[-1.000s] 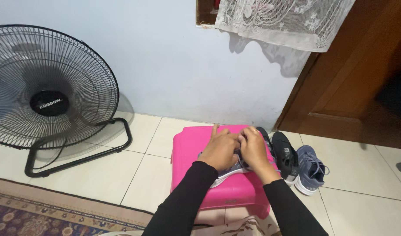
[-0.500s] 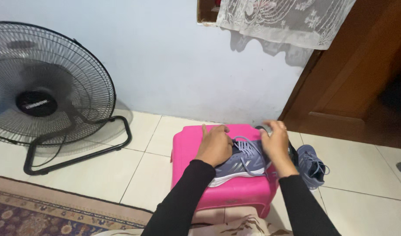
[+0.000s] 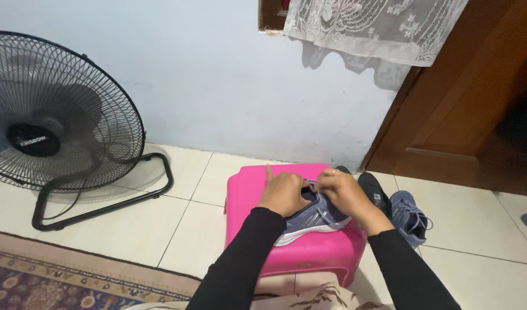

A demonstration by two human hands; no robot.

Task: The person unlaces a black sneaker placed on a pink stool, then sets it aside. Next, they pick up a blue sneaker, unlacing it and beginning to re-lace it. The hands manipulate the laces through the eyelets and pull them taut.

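While you look down, your 2 hands meet over a grey-blue sneaker that lies on its side on a glossy pink plastic stool, the white sole edge facing you. Your left hand presses on the shoe's soft mesh upper, with 1 finger stretched straight toward 12 o'clock and the others curled down over the fabric. Your right hand sits just beside it at 3 o'clock, its fingers bent narrow and pinching at the thin lace near the tongue; how tightly they grip cannot be told. Both arms wear smooth black sleeves.

Beside the stool at 3 o'clock, the matching second sneaker rests on the floor, its laces loose, with a dark shoe wedged between it and the stool. Pale, shiny square tiles with thin grout lines cover the floor. At 9 o'clock stands a large round fan with a black wire cage on a bent tubular foot. A woven patterned rug edges the tiles at 7 o'clock. At 1 o'clock white lace cloth hangs with a scalloped hem against the plain wall, next to a brown wooden door.
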